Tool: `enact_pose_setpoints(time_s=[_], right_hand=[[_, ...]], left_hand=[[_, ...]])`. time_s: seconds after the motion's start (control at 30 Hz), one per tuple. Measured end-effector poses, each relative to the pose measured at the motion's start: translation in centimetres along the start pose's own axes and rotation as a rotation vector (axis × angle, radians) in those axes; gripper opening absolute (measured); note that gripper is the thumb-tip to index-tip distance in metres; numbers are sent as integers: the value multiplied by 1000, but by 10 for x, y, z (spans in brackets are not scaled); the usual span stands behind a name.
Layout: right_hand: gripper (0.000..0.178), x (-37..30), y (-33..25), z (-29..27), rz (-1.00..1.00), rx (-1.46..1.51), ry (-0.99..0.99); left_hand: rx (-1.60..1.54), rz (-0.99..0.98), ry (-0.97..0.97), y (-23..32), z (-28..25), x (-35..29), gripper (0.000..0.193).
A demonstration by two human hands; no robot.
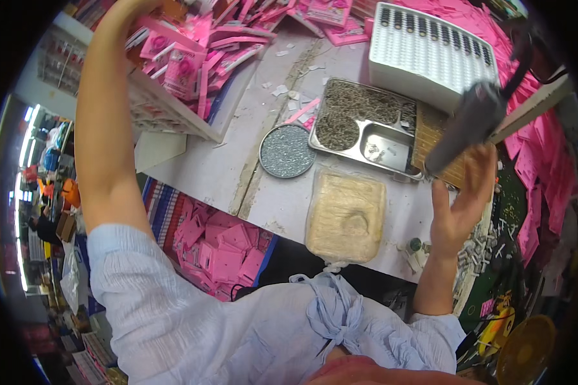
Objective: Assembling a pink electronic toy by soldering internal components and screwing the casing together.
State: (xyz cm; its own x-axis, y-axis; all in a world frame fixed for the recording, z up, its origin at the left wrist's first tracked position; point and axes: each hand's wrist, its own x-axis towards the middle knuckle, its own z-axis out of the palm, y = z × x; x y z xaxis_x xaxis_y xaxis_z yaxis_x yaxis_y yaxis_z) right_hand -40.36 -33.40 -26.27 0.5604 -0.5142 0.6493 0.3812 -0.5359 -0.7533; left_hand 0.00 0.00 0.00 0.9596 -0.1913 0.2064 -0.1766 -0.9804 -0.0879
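Hands of the person are well apart from each other. Right hand (459,215) is wide open, with the thumb standing away from the extended fingers, and its palm holds nothing that I can see. It is nearest to the dark grey handle (465,125), which is at the right side above the tabletop (209,176); whether the fingertips touch it, I cannot tell. This handle is tilted, and its long axis runs from far right to near left, with the narrower end pointing to near left. Left hand (146,4) is mostly cut by the far edge, beside the pile of pink packages (189,67), so I cannot tell how open it is or what it holds.

Just beside the handle lies a brown board (438,138), and left of it a metal tray (355,153) with small brownish pieces in some compartments. Behind the tray stands a white rack (424,64), bearing dark short cylinders along its far side. Left of the tray is a round dish (288,176) full of grey grains. Nearer to the person, a wrapped yellowish block (347,218) lies at the tabletop's near edge. Below, at near left, more pink pieces (228,250) fill a container.
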Motion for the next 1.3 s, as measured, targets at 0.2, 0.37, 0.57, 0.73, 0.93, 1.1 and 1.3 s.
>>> enact_pose_setpoints(time_s=[0.2,0.37,0.57,0.73,0.93,1.1,1.3], right_hand=[[30,-49,-5,-4,503,491,-549],[66,-73,46,37,878,1238,-396],[51,-93,48,14,790,403,-410],[53,-97,38,1,394,-469,-559],[51,-106,53,4,299,-799,-646],[51,-93,65,8,263,-824,-709],[26,-96,41,-16,400,-315,-533]], left_hand=[[-1448,377,107,97,135,-175,49],[-1828,229,-398,162,216,-319,55],[-1611,135,-495,176,262,-373,53],[-1001,391,-318,170,275,-376,56],[-657,469,-226,177,276,-374,61],[-503,466,-367,171,268,-374,60],[-836,712,-274,164,252,-389,75]])
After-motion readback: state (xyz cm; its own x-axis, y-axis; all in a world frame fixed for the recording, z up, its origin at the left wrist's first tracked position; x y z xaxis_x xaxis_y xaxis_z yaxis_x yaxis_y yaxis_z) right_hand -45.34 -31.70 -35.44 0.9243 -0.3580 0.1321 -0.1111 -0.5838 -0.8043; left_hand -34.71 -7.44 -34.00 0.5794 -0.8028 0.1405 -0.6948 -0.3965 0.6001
